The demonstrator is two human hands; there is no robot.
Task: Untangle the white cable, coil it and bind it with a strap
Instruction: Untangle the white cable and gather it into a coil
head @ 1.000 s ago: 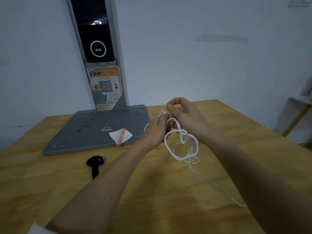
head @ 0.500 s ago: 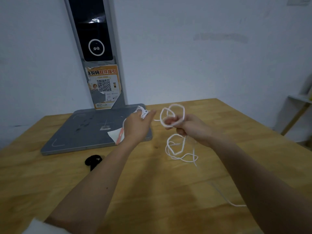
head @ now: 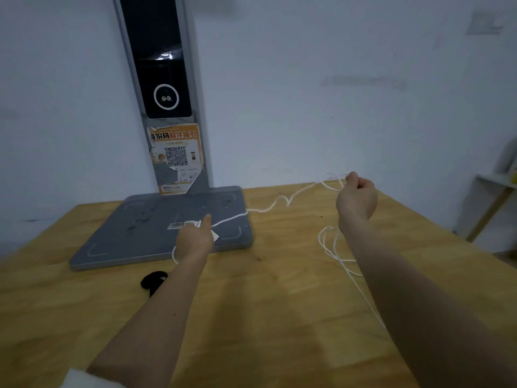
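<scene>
Left hand (head: 193, 239) and right hand (head: 356, 196), well apart, each pinch the thin white cable (head: 282, 201) strung between them; slack loops, apparently, reach the wooden table (head: 265, 317).

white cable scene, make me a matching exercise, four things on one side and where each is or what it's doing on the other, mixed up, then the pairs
Things
1. white cable
2. black strap
3. left hand
4. right hand

Places or states
A. lies on the wooden table just in front of the grey base plate, partly hidden by the left forearm
B. raised over the far right part of the table, gripping one part of the cable
C. stretched in a wavy line between the two hands
D. over the grey base plate, holding the other part of the cable

Pairs: 1-C, 2-A, 3-D, 4-B
</scene>
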